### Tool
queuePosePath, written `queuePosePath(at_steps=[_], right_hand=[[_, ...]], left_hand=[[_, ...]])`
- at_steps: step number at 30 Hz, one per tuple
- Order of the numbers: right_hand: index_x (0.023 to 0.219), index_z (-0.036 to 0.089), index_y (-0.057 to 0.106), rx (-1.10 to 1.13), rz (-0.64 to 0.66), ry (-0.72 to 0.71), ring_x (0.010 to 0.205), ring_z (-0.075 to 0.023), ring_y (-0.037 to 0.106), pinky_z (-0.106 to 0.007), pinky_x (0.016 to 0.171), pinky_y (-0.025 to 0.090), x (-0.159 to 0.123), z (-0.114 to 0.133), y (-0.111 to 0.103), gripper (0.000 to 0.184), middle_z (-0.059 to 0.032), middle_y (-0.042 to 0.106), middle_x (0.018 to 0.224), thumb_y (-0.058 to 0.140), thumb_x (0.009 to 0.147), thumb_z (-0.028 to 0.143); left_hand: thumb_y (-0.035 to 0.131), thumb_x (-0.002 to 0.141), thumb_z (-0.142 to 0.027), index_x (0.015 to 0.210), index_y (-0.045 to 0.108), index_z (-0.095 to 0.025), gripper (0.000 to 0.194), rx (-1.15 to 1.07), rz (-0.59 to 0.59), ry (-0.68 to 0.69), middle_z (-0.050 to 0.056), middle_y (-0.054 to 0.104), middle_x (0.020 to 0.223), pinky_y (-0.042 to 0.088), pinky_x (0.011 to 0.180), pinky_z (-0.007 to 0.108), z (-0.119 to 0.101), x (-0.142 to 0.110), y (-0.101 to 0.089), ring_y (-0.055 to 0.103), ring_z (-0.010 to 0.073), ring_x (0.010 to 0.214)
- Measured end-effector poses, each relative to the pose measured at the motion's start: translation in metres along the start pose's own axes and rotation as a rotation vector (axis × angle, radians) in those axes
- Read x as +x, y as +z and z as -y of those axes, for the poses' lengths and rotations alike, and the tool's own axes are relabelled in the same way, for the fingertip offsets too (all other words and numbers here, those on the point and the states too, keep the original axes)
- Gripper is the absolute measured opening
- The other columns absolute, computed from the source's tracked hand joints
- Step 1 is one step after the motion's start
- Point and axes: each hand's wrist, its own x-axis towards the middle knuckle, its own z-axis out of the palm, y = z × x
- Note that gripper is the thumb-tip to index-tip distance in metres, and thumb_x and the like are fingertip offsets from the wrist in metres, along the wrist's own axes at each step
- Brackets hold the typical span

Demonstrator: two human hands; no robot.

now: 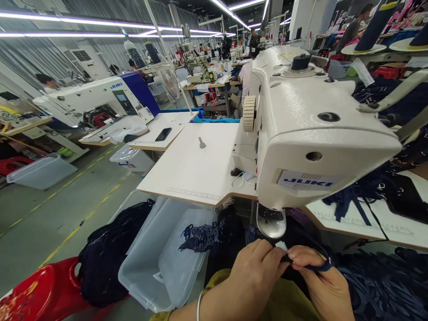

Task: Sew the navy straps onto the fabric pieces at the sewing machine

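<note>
Left hand [250, 272] and right hand [326, 280] nearly meet at five o'clock, clamped on a navy strap [321, 266]. Past them, a JUKI sewing machine [321, 145] looms at three; farther off, a smartphone [163, 134] lies at ten on a counter [180, 124].

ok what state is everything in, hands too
Narrow navy fabric strip: held, bent
Left hand: closed, pinching
Right hand: closed, pinching
Nearest white JUKI sewing machine: running or stopped, cannot tell
Large clear plastic bin: open on top
Black rectangular phone left of centre: lying flat, screen dark
Long white ceiling lights: lit
</note>
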Motion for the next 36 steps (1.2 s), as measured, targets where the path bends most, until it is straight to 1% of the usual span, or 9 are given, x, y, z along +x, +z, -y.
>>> queuePosePath(at_steps=[7,11,14,19,21,25,29,33,36], right_hand=[[0.078,0.027,0.069,-0.081,0.004,0.189,0.073,-0.0173,0.067,-0.023,0.066,0.057,-0.001,0.004,0.003,0.004,-0.0004,0.069,0.078,0.068,0.082,0.027],[0.084,0.025,0.068,-0.259,0.058,0.360,0.073,-0.0193,0.067,-0.022,0.060,0.055,0.013,0.013,0.005,0.019,-0.0028,0.071,0.083,0.064,0.083,0.043],[0.087,0.025,0.068,-0.338,0.076,0.385,0.081,-0.0219,0.067,-0.025,0.066,0.054,0.030,0.013,0.010,0.025,-0.0035,0.072,0.089,0.061,0.082,0.048],[0.093,0.026,0.065,-0.406,0.073,0.256,0.092,-0.0235,0.063,-0.032,0.081,0.050,0.047,0.003,0.019,0.023,-0.0040,0.069,0.096,0.055,0.086,0.046],[0.096,0.025,0.062,-0.409,0.068,0.242,0.091,-0.0231,0.062,-0.033,0.079,0.050,0.049,0.000,0.021,0.024,-0.0050,0.066,0.097,0.055,0.087,0.045],[0.095,0.023,0.053,-0.370,0.037,0.318,0.069,-0.0179,0.054,-0.030,0.066,0.049,0.056,-0.003,0.021,0.027,0.0012,0.052,0.075,0.059,0.084,0.047],[0.102,0.024,0.049,-0.192,0.104,0.445,0.068,-0.0158,0.053,-0.026,0.064,0.049,0.066,-0.004,0.019,0.034,0.0039,0.050,0.073,0.062,0.082,0.047],[0.109,0.025,0.050,-0.091,0.107,0.439,0.094,-0.0192,0.060,-0.029,0.085,0.050,0.069,-0.006,0.016,0.038,-0.0026,0.062,0.094,0.061,0.084,0.050],[0.112,0.023,0.054,-0.152,0.094,0.403,0.102,-0.0220,0.060,-0.033,0.090,0.049,0.075,-0.009,0.011,0.039,-0.0074,0.065,0.104,0.054,0.087,0.052]], left_hand=[[0.054,0.095,-0.031,0.088,0.064,-0.019,0.017,-0.177,-0.022,-0.128,0.001,0.060,0.075,0.045,0.056,0.020,0.005,0.004,0.006,0.057,0.0119,0.062],[0.065,0.088,-0.024,0.090,0.067,-0.021,0.004,-0.238,0.076,-0.231,-0.001,0.063,0.082,0.047,0.060,0.019,0.007,0.014,-0.006,0.061,0.0114,0.067],[0.064,0.089,-0.020,0.092,0.064,-0.020,0.004,-0.140,0.097,-0.233,0.000,0.063,0.088,0.050,0.069,0.023,0.011,0.027,-0.016,0.062,0.0149,0.077],[0.057,0.093,-0.022,0.101,0.059,-0.016,0.010,0.175,0.003,-0.110,0.006,0.063,0.096,0.050,0.078,0.032,0.027,0.041,-0.022,0.059,0.0200,0.089],[0.051,0.097,-0.023,0.110,0.058,-0.017,0.016,0.250,-0.067,0.024,0.007,0.064,0.104,0.047,0.085,0.034,0.032,0.038,-0.022,0.059,0.0202,0.097],[0.043,0.100,-0.018,0.120,0.056,-0.014,0.025,0.303,-0.083,0.294,0.007,0.066,0.114,0.039,0.094,0.031,0.036,0.021,-0.011,0.057,0.0158,0.107],[0.056,0.096,-0.027,0.128,0.054,-0.019,0.033,0.401,-0.088,0.263,0.003,0.065,0.120,0.035,0.096,0.033,0.038,0.006,0.004,0.053,0.0184,0.118],[0.049,0.098,-0.019,0.128,0.055,-0.023,0.031,0.389,-0.075,0.238,0.000,0.063,0.125,0.034,0.093,0.032,0.040,0.005,0.007,0.048,0.0172,0.122],[0.045,0.099,-0.019,0.126,0.056,-0.024,0.030,0.414,-0.070,0.229,0.000,0.061,0.128,0.031,0.094,0.033,0.038,0.010,0.005,0.047,0.0171,0.124]])
